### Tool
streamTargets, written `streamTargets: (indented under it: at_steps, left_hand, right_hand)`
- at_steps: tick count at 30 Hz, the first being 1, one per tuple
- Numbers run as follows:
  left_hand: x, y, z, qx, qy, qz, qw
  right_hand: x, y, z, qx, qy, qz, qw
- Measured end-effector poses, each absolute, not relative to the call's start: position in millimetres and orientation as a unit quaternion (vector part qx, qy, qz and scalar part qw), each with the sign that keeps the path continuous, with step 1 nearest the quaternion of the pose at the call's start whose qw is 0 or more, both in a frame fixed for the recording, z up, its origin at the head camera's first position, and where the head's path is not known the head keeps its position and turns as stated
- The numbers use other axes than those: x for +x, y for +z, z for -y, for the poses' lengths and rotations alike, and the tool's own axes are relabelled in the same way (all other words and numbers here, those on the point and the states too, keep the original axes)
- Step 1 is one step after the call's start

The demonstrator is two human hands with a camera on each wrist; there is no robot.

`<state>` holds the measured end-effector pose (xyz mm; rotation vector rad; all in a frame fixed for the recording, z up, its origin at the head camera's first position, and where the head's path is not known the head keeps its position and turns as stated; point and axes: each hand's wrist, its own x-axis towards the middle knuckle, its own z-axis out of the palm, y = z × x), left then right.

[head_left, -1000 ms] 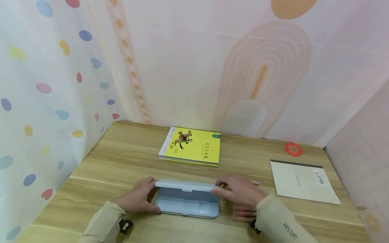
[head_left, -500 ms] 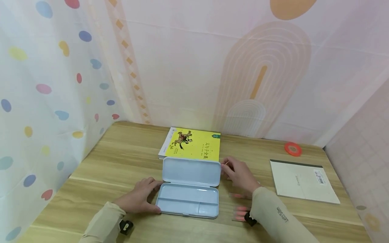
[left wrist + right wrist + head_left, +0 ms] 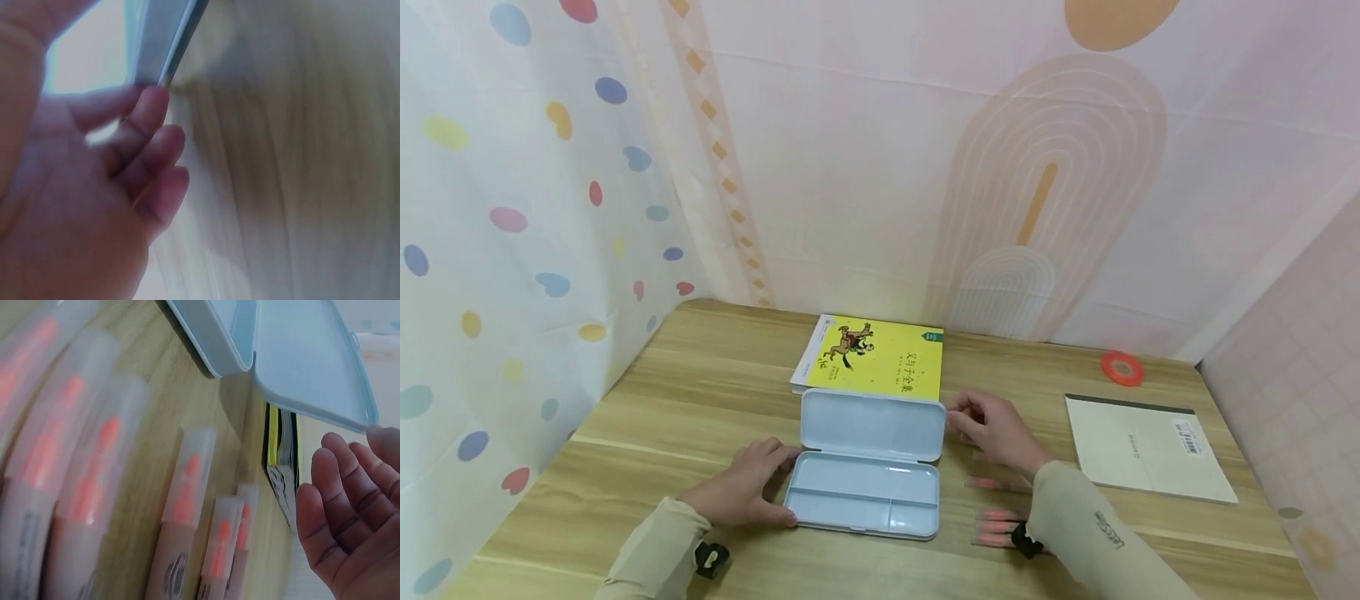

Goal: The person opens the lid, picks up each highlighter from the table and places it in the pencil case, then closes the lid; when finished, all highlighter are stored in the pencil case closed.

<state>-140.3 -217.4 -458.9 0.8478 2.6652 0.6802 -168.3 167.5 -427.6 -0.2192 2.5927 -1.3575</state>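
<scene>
A light-blue pencil case [image 3: 865, 481] lies on the table with its lid [image 3: 872, 427] raised and tilted back; its compartments hold nothing. My left hand [image 3: 739, 490] grips the case's left end, thumb at the front corner and fingers along the side. In the left wrist view the fingertips [image 3: 156, 106] meet the case's edge. My right hand [image 3: 996, 427] is at the lid's right edge, its thumb [image 3: 382, 440] right at the lid's corner in the right wrist view, the other fingers loosely curled. Several highlighters [image 3: 996, 527] with clear caps and orange-pink tips lie beneath and beside the right forearm.
Behind the lid lies a thick yellow book [image 3: 887, 358], partly covered by it in the head view. A cream notebook [image 3: 1142, 450] with a dark spine is at the right, and a red ring-shaped roll [image 3: 1122, 368] is beyond it. Patterned curtains [image 3: 850, 167] enclose the wooden table.
The pencil case's lid has swung up and back from nearly closed, with the right hand moving away from me alongside it. The left hand has stayed on the case.
</scene>
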Motion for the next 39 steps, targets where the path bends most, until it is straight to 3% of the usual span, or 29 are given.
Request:
streamTargets:
  at_steps: [11, 17, 39]
  left_hand:
    - [-139.9, -459.5, 217.6, 0.286, 0.239, -0.919, 0.131]
    - [-139.7, -459.4, 218.0, 0.278, 0.239, -0.920, 0.139]
    - [-138.2, -454.2, 215.5, 0.274, 0.244, -0.918, 0.154]
  right_hand:
    - [-162.8, -427.6, -225.4, -0.088, -0.373, -0.920, 0.077]
    - [-157.7, -437.8, -254.8, -0.083, -0.338, -0.932, 0.102]
    - [-152.2, -446.5, -254.1, -0.103, -0.249, -0.957, 0.106]
